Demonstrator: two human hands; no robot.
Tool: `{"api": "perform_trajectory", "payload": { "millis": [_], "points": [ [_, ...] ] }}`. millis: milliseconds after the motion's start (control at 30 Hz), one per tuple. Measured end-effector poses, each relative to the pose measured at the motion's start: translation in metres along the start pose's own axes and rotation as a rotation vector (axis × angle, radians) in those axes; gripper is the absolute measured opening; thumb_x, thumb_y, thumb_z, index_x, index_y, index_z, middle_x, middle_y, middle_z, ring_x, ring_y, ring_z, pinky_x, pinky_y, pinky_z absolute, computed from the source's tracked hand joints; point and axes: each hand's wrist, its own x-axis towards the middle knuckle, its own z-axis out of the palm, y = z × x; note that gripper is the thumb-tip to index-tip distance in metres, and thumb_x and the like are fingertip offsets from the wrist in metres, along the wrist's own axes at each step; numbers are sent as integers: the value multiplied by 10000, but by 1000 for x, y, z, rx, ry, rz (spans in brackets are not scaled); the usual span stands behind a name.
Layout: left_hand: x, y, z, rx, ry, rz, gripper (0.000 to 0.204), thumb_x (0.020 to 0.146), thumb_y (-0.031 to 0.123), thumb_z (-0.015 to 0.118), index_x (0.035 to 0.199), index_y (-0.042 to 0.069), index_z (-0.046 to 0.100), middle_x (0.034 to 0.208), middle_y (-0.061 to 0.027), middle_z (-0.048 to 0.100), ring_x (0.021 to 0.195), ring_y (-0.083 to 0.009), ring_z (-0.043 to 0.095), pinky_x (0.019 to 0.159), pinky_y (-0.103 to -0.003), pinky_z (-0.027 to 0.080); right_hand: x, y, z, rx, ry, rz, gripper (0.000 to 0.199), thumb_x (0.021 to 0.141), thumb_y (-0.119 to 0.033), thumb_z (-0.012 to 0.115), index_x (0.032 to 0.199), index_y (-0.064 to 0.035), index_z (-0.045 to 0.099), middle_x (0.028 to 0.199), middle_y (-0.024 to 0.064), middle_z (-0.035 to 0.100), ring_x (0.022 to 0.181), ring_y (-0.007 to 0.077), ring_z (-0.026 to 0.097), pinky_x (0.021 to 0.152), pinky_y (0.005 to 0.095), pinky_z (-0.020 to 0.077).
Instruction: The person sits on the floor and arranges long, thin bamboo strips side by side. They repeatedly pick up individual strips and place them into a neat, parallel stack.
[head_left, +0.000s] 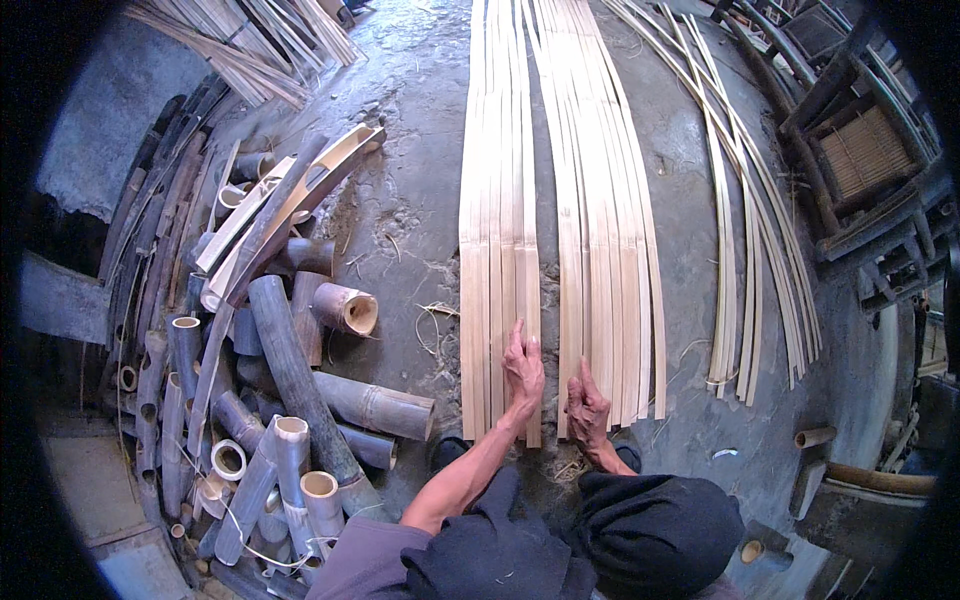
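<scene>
Two sets of long, pale split bamboo strips lie lengthwise before me, the left set (496, 190) and the right set (612, 210), with a narrow gap between them that widens toward me. Over the near end of the left set rests my left hand (522, 372), its index finger stretched forward along the right-hand strips. My right hand (589, 405) is at the inner near end of the other set, index finger pointing ahead and thumb apart, the remaining fingers bent. Both hands touch the strips, and neither visibly grips one.
Cut bamboo tubes (375, 402) and split pieces are heaped at my left. More thin strips (740, 200) lie crossed on the right. A bundle of slats (235, 45) sits at the far left. Dark wooden frames (865, 150) line the right side. The concrete floor (410, 200) is rough.
</scene>
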Motion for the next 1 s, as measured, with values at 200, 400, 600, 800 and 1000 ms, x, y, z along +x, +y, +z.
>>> {"api": "perform_trajectory", "payload": {
  "millis": [200, 400, 600, 800, 1000],
  "points": [
    [-4, 3, 2, -58, -6, -60, 440, 928, 72, 498, 1368, 68, 482, 1092, -230, 604, 972, -358, 608, 824, -452, 480, 0, 12, 15, -33, -100, 146, 512, 1008, -300, 510, 1424, -17, 416, 576, 17, 428, 537, 89, 439, 493, 280, 406],
    [-8, 15, 3, -59, 7, -57, 425, 917, 54, 496, 1340, 90, 524, 970, -201, 593, 860, -338, 595, 773, -462, 471, 6, 8, 11, -155, -120, 67, 498, 997, -307, 524, 1439, -104, 417, 542, 123, 357, 505, 114, 399, 473, 309, 380],
    [-9, 11, 14, -80, 58, 4, 431, 923, 49, 469, 1353, 72, 500, 988, -185, 609, 835, -296, 602, 735, -419, 484, 22, 3, 7, -132, -90, 61, 488, 987, -309, 530, 1435, -144, 425, 590, 120, 300, 519, 135, 361, 472, 341, 363],
    [-10, 14, 21, -60, 33, -33, 450, 926, 55, 456, 1376, 40, 450, 820, -129, 579, 691, -198, 580, 641, -369, 499, 18, -4, 1, -80, -45, 62, 474, 983, -286, 541, 1411, -101, 456, 593, 105, 340, 562, 110, 401, 510, 306, 390],
    [-9, 21, 8, 100, 32, 165, 512, 885, 43, 514, 1381, -14, 402, 1019, -202, 531, 932, -336, 562, 831, -457, 457, 7, 0, 15, 106, 84, 61, 455, 989, -265, 548, 1394, -68, 485, 625, 27, 470, 617, 90, 428, 547, 279, 409]
  ]
}}
